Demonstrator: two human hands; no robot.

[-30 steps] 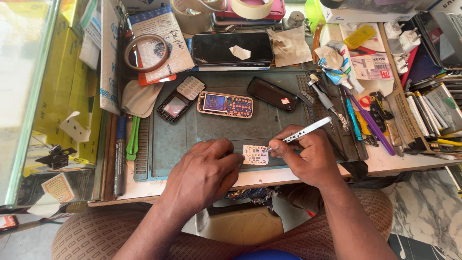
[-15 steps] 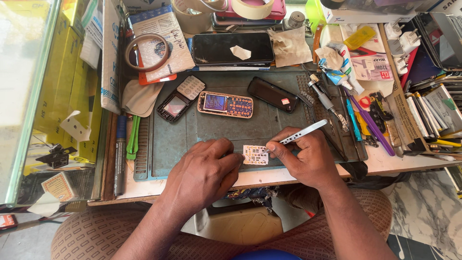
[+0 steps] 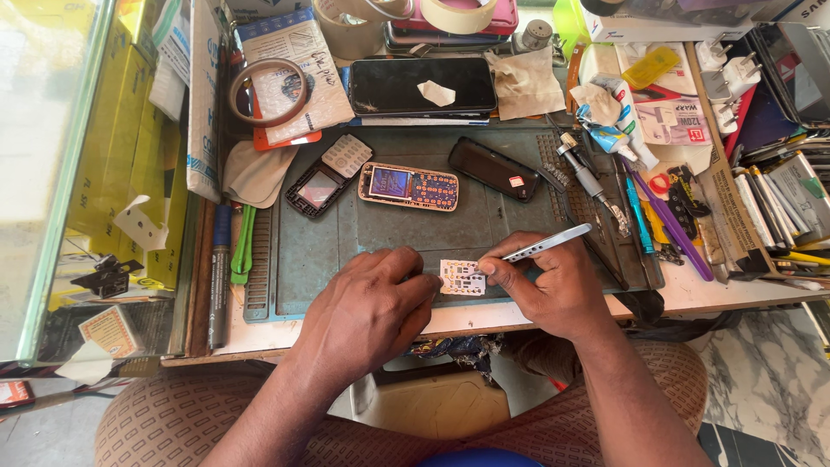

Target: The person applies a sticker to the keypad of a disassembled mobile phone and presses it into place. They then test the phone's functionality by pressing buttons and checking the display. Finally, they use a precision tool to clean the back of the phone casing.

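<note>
Your right hand (image 3: 553,281) is gripping tweezers (image 3: 546,246) at the keypad sheet (image 3: 461,278); left hand (image 3: 372,311) is pinning it; opened phone (image 3: 409,186) lying beyond.

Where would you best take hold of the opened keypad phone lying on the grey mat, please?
Probably by its two long edges, from above. The opened phone lies flat and crosswise on the mat, its bare board facing up, so side pinching avoids the contacts. Both ends look free.

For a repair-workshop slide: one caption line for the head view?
Left hand steadies a small keypad sheet on the green mat while the right hand works it with tweezers.
</note>
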